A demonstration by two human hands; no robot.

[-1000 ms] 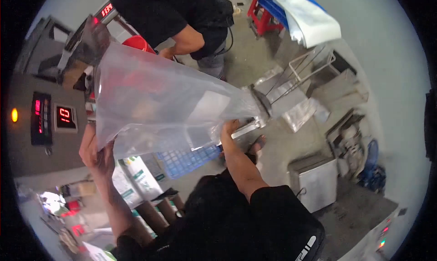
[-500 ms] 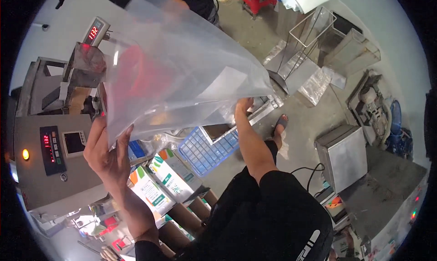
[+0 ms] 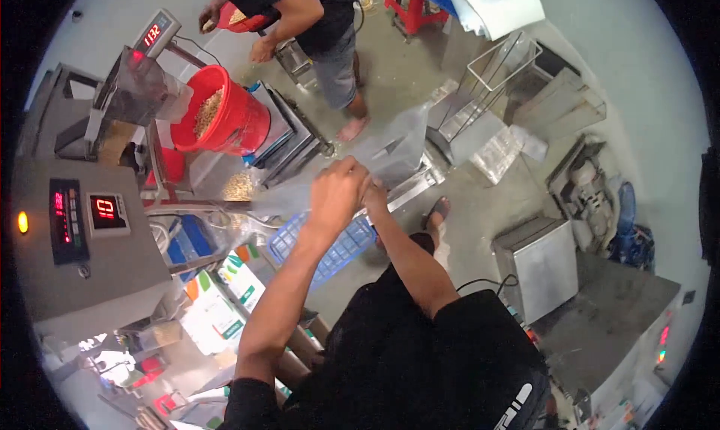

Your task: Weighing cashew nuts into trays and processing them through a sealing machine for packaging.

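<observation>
We have the clear plastic bag [image 3: 409, 136] in front of our body, at the middle of the view; it is thin, a little blurred, and its film spreads away from us to the upper right and also to the left. Our left hand [image 3: 341, 194] is curled tightly on it, with the fingers folded in, and our right hand [image 3: 376, 197] is just beside, touching or almost touching the left one; its fingers are also bent closed on the film, though they are partly hidden from us. Below the hands there is a blue plastic crate [image 3: 349, 256], and near the right hand we see a silver metal bar [image 3: 412, 188].

Further to the left stands a red bucket [image 3: 251, 122], tilted in the view, with pale small pieces inside, on a platform scale [image 3: 296, 141]. Beyond it, a co-worker [image 3: 319, 21] in a black shirt is near a red basin [image 3: 247, 19]. At our left is a grey control cabinet [image 3: 112, 276] with lit displays, and below it are white-and-green cartons [image 3: 214, 321]. On the right side we find a wire frame [image 3: 504, 64], a metal box [image 3: 538, 272] and a grey bench [image 3: 611, 317].
</observation>
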